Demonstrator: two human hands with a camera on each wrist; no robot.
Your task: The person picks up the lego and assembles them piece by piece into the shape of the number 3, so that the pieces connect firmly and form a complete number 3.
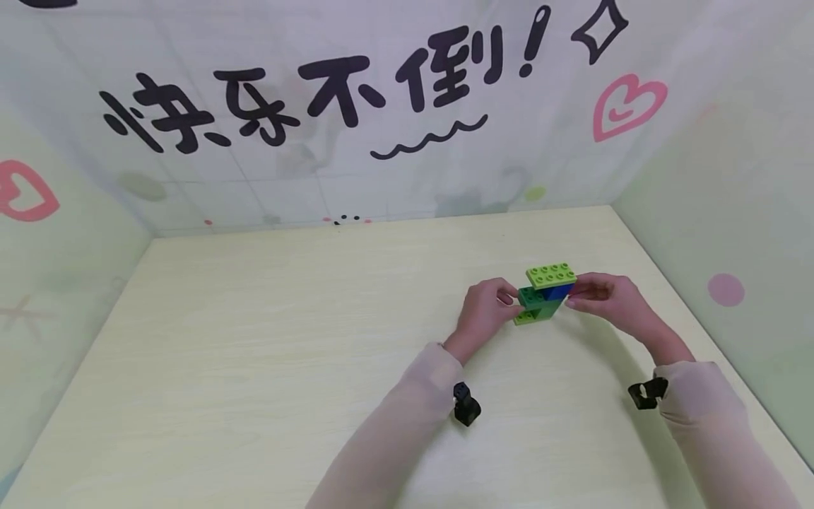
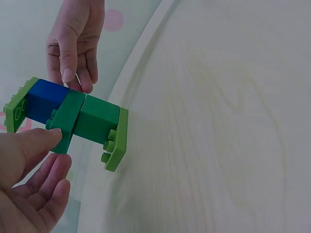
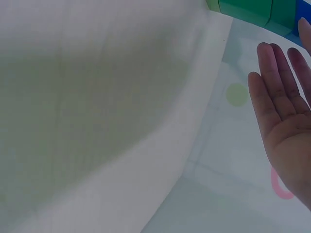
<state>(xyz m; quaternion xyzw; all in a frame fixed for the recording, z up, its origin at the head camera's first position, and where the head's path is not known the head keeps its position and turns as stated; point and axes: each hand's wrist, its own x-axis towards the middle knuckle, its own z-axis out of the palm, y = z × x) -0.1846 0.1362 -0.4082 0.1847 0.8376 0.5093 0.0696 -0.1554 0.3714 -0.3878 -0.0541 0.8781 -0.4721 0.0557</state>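
A stack of toy building bricks (image 1: 552, 292) is held toward the right back of the table. In the left wrist view it runs from a lime plate (image 2: 16, 109) through a blue brick (image 2: 47, 101), a dark green brick (image 2: 69, 116) and a green brick (image 2: 98, 118) to a second lime plate (image 2: 118, 141). My left hand (image 1: 483, 311) pinches the protruding end of the dark green brick between thumb and fingers. On the stack's other side, my right hand (image 1: 610, 300) has its fingers extended, fingertips close beside the bricks. In the right wrist view its palm (image 3: 291, 141) shows, holding nothing.
The pale wooden table (image 1: 286, 353) is bounded by a printed back wall (image 1: 254, 191) and a right side wall (image 1: 731, 212), the latter close to my right arm. Black camera mounts (image 1: 467, 408) sit at both wrists.
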